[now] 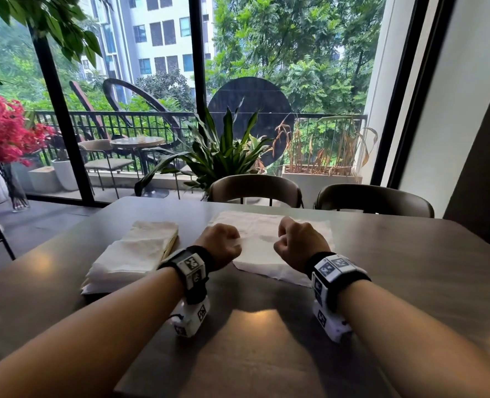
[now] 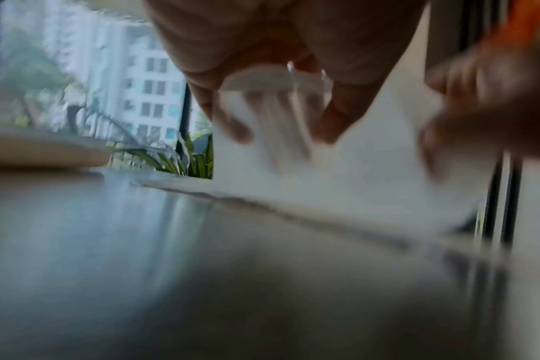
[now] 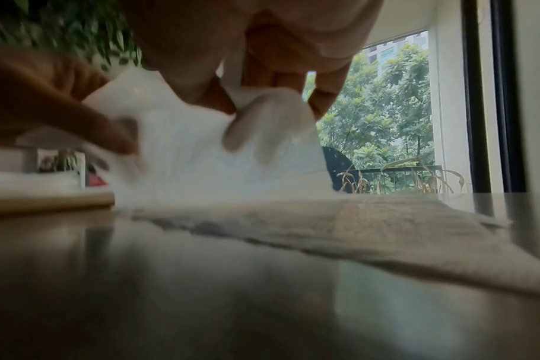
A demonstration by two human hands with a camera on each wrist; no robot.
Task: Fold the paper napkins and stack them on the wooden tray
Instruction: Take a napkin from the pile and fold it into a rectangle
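Napkin (image 1: 269, 225): mid-frame on tabletop (image 1: 396, 254), near edge lifted for folding.
Left hand (image 1: 219, 245), right hand (image 1: 299, 242): fingers pinch that edge.

The head camera looks forward and down from above my forearms, far enough back to take in both hands and the window beyond them. The camera on my left wrist sits low, just above the table (image 2: 170, 268), looking along my left hand (image 2: 278, 48) at its fingertips from very near; my right hand (image 2: 494, 102) shows at its right edge. The right wrist camera looks just as low and close along my right hand, with my left hand at its left edge. All three share the napkin (image 1: 256, 244) between my hands.
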